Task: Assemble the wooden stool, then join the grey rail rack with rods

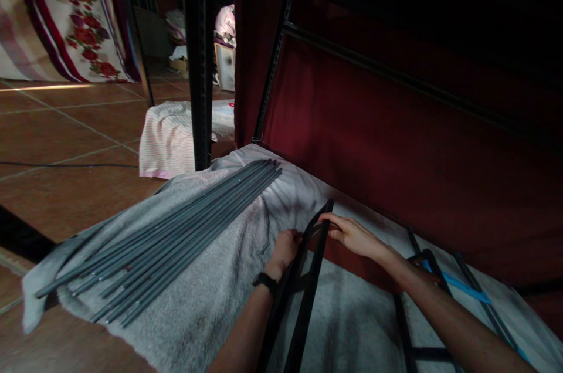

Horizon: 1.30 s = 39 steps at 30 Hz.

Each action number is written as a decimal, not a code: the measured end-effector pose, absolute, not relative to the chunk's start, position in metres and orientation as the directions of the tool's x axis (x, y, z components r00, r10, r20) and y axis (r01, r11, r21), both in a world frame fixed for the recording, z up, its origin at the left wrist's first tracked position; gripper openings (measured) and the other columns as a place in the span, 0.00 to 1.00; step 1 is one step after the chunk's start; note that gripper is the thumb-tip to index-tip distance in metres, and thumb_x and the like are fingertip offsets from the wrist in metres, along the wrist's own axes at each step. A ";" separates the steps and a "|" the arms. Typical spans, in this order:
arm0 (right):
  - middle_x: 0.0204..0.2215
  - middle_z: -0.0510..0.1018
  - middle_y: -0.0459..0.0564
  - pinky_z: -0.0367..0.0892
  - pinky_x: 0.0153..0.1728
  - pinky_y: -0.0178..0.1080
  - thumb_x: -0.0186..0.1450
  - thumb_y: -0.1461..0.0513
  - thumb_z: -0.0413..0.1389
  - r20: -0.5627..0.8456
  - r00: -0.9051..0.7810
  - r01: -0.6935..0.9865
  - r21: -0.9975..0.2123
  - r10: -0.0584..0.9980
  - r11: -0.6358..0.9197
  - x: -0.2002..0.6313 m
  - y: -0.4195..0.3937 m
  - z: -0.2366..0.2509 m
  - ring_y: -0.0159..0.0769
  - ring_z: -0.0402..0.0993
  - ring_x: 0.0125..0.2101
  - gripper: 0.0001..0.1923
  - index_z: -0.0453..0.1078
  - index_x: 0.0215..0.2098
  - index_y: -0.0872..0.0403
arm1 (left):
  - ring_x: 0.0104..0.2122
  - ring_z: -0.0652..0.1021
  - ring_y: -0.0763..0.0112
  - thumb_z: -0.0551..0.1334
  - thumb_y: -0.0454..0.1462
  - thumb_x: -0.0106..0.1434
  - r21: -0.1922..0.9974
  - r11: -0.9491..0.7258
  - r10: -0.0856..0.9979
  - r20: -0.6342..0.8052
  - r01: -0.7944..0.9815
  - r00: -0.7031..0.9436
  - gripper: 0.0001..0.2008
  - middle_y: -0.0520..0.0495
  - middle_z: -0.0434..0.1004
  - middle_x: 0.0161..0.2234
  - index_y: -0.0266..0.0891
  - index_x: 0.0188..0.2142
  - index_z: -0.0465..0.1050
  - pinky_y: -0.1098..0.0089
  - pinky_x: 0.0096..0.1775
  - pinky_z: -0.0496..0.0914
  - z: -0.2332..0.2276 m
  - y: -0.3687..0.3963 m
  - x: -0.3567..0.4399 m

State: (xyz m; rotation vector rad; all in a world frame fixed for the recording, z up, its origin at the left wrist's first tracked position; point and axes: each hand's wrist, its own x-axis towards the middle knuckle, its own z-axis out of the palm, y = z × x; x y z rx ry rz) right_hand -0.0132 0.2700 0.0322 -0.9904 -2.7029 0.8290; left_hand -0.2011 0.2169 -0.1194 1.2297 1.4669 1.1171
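A dark metal frame (308, 297), with two long rails joined by crosspieces, slants up from the bottom edge. At its left rail, my left hand (285, 248) is closed, its fingertips hidden behind the rail; a black band circles that wrist. My right hand (349, 234) reaches in from the right and pinches the other rail close to its far end. To the left of my hands lies a bundle of thin grey rods (189, 232), side by side on a light grey fleece blanket (229, 273).
More dark frame parts (433, 270) and a blue strip (461, 286) lie on the right. A dark red cloth (373, 121) hangs behind, crossed by a metal bar. A perforated black post (200, 68) stands at the back left. Reddish floor tiles (65, 138) show on the left.
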 end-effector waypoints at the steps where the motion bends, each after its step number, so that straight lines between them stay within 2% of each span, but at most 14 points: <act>1: 0.50 0.79 0.45 0.68 0.54 0.42 0.65 0.65 0.52 -0.050 -0.774 0.551 -0.546 0.632 0.631 -0.013 0.270 0.033 0.39 0.75 0.51 0.24 0.66 0.58 0.43 | 0.30 0.74 0.69 0.58 0.28 0.60 0.978 0.094 0.991 -0.073 0.187 -0.112 0.09 0.48 0.74 0.25 0.36 0.26 0.74 0.70 0.36 0.65 -0.120 0.217 -0.200; 7: 0.50 0.79 0.45 0.68 0.54 0.43 0.64 0.65 0.52 -0.058 -0.769 0.559 -0.543 0.636 0.626 -0.013 0.270 0.033 0.39 0.76 0.51 0.24 0.67 0.58 0.43 | 0.30 0.73 0.73 0.57 0.24 0.55 0.988 0.076 0.995 -0.066 0.138 -0.073 0.10 0.50 0.75 0.27 0.36 0.29 0.73 0.73 0.35 0.66 -0.122 0.220 -0.202; 10: 0.52 0.78 0.45 0.67 0.55 0.43 0.64 0.65 0.52 -0.052 -0.771 0.559 -0.531 0.635 0.636 -0.012 0.271 0.032 0.39 0.75 0.52 0.25 0.67 0.59 0.43 | 0.30 0.75 0.71 0.58 0.26 0.57 0.987 0.094 0.995 -0.089 0.129 -0.046 0.08 0.49 0.77 0.29 0.35 0.33 0.76 0.72 0.35 0.67 -0.121 0.221 -0.207; 14: 0.53 0.78 0.46 0.67 0.56 0.43 0.64 0.65 0.53 -0.047 -0.772 0.559 -0.523 0.633 0.643 -0.012 0.271 0.032 0.40 0.74 0.53 0.26 0.66 0.59 0.44 | 0.28 0.73 0.69 0.60 0.32 0.61 0.977 0.124 0.990 -0.111 0.174 -0.084 0.07 0.48 0.74 0.24 0.35 0.28 0.75 0.70 0.34 0.65 -0.120 0.220 -0.206; 19: 0.53 0.78 0.45 0.67 0.56 0.43 0.64 0.66 0.52 -0.037 -0.780 0.544 -0.534 0.625 0.647 -0.012 0.270 0.034 0.39 0.74 0.53 0.26 0.66 0.60 0.43 | 0.28 0.71 0.72 0.58 0.26 0.57 0.985 0.086 0.993 -0.072 0.150 -0.096 0.09 0.52 0.71 0.23 0.37 0.24 0.70 0.72 0.34 0.63 -0.123 0.222 -0.199; 22: 0.53 0.78 0.45 0.67 0.56 0.44 0.63 0.66 0.53 -0.036 -0.773 0.551 -0.532 0.633 0.643 -0.012 0.270 0.034 0.39 0.74 0.53 0.26 0.67 0.59 0.43 | 0.28 0.71 0.74 0.57 0.25 0.56 0.992 0.067 0.996 -0.060 0.108 -0.068 0.09 0.53 0.71 0.24 0.37 0.24 0.69 0.74 0.34 0.64 -0.126 0.224 -0.200; 25: 0.53 0.78 0.45 0.67 0.55 0.44 0.64 0.66 0.53 -0.049 -0.772 0.559 -0.528 0.634 0.640 -0.012 0.271 0.034 0.39 0.75 0.52 0.26 0.67 0.59 0.42 | 0.28 0.73 0.74 0.59 0.26 0.56 0.995 0.068 0.997 -0.066 0.070 -0.036 0.06 0.52 0.74 0.26 0.37 0.28 0.72 0.74 0.34 0.65 -0.127 0.225 -0.205; 27: 0.53 0.78 0.45 0.68 0.55 0.43 0.64 0.66 0.53 -0.047 -0.774 0.557 -0.524 0.631 0.644 -0.012 0.271 0.034 0.39 0.75 0.52 0.26 0.66 0.59 0.43 | 0.27 0.73 0.72 0.60 0.30 0.59 0.993 0.082 0.997 -0.081 0.084 -0.017 0.04 0.51 0.74 0.26 0.36 0.31 0.74 0.73 0.32 0.65 -0.126 0.225 -0.208; 30: 0.54 0.78 0.45 0.67 0.56 0.43 0.64 0.65 0.53 -0.037 -0.774 0.556 -0.519 0.632 0.649 -0.012 0.270 0.034 0.39 0.74 0.53 0.25 0.67 0.59 0.43 | 0.26 0.71 0.72 0.59 0.33 0.62 0.983 0.100 0.995 -0.095 0.156 -0.042 0.08 0.51 0.72 0.23 0.35 0.28 0.74 0.71 0.31 0.64 -0.124 0.224 -0.208; 33: 0.54 0.77 0.45 0.66 0.57 0.43 0.64 0.65 0.53 -0.035 -0.777 0.550 -0.522 0.629 0.651 -0.011 0.270 0.033 0.39 0.74 0.53 0.26 0.67 0.60 0.43 | 0.26 0.70 0.73 0.59 0.29 0.60 0.979 0.093 0.994 -0.081 0.179 -0.075 0.07 0.51 0.70 0.23 0.36 0.25 0.71 0.72 0.32 0.62 -0.125 0.225 -0.204; 39: 0.53 0.78 0.45 0.67 0.56 0.43 0.64 0.66 0.53 -0.028 -0.776 0.552 -0.514 0.630 0.657 -0.008 0.272 0.030 0.39 0.75 0.53 0.26 0.67 0.60 0.43 | 0.27 0.68 0.74 0.57 0.26 0.56 0.985 0.042 0.998 -0.035 0.166 -0.042 0.09 0.53 0.69 0.23 0.38 0.23 0.67 0.74 0.33 0.62 -0.128 0.227 -0.201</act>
